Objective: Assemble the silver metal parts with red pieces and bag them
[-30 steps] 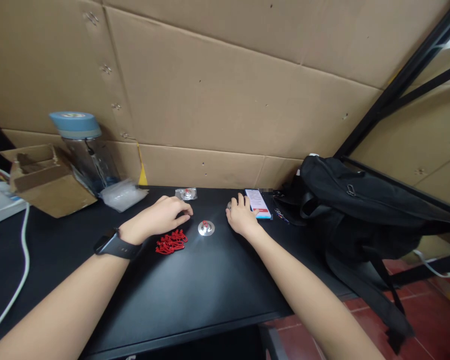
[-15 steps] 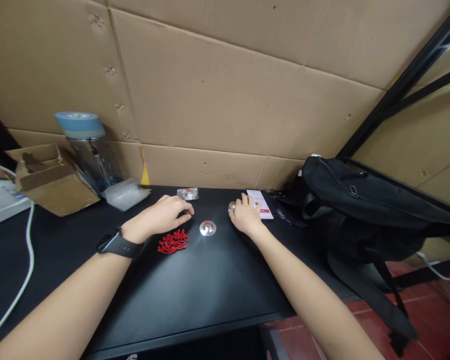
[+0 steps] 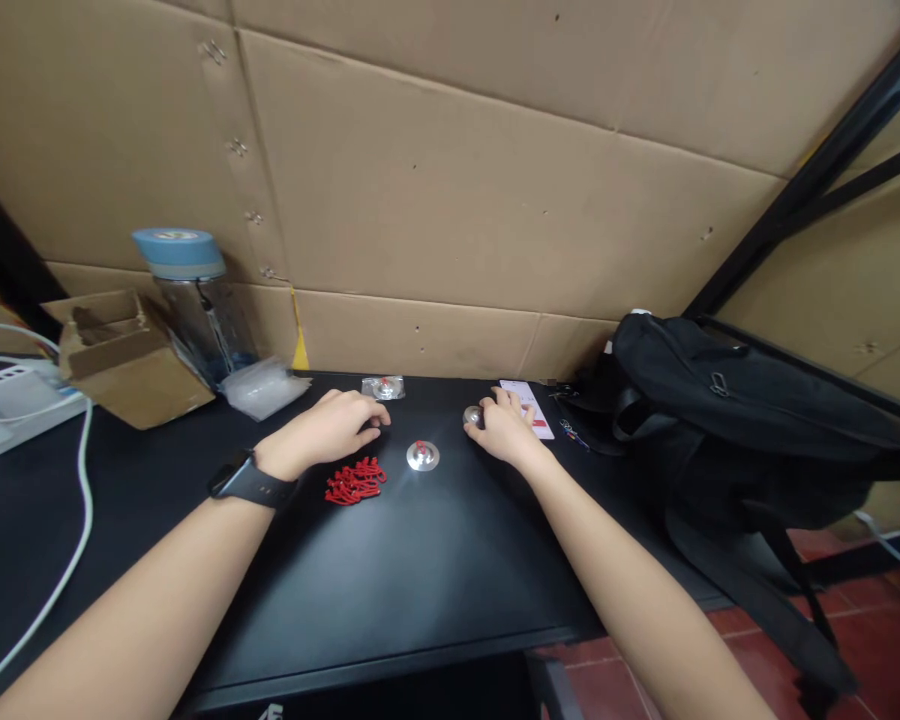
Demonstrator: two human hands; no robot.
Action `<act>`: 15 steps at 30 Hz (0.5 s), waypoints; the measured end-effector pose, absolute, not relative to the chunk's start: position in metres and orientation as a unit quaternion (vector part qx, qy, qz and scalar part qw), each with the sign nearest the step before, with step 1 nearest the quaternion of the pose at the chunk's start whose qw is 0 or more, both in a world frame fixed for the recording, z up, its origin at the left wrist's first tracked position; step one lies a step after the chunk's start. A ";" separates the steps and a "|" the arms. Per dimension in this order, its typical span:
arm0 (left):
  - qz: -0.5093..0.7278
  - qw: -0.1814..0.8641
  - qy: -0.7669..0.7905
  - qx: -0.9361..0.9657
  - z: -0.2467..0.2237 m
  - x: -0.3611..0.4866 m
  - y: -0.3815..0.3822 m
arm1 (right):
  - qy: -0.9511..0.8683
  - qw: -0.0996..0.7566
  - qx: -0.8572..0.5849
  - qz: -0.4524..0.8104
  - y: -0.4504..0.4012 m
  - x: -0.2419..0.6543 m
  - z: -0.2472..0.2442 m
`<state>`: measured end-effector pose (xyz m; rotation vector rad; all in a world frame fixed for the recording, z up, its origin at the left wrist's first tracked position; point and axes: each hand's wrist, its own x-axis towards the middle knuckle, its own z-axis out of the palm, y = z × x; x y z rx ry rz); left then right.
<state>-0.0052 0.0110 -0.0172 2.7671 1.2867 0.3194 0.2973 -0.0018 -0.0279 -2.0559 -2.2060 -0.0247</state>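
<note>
My left hand (image 3: 343,428), with a black watch (image 3: 251,482) on its wrist, hovers or rests low over the table, fingers loosely bent and thumb apart, nothing in it. Just below it lies a pile of red looped cords (image 3: 355,482). Between my hands sits a shiny silver disc (image 3: 423,457) with a red knot on its middle. My right hand (image 3: 506,430) has its fingers spread beside a second round silver piece (image 3: 472,414); whether a fingertip touches it I cannot tell. A similar disc in a clear wrapper (image 3: 384,388) lies farther back.
A phone (image 3: 541,418) lies partly behind my right hand, with a keychain (image 3: 572,434) nearby. The black backpack (image 3: 727,400) takes up the right side. At left are a cardboard box (image 3: 131,370), a blue-lidded bottle (image 3: 202,320), a plastic packet (image 3: 264,388) and a power strip (image 3: 22,415).
The whole view has shifted slightly. My right hand has drawn a little away from the silver piece, which shows more now. My left hand has hardly moved.
</note>
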 end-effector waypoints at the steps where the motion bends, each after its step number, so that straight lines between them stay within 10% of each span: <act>1: 0.097 0.031 0.435 0.894 -0.018 -0.009 0.013 | -0.736 0.068 -0.673 -0.014 -0.003 0.296 -0.028; 15: 0.107 -0.079 0.566 0.813 -0.016 -0.014 0.005 | -0.917 0.132 -0.339 0.165 -0.036 0.268 -0.006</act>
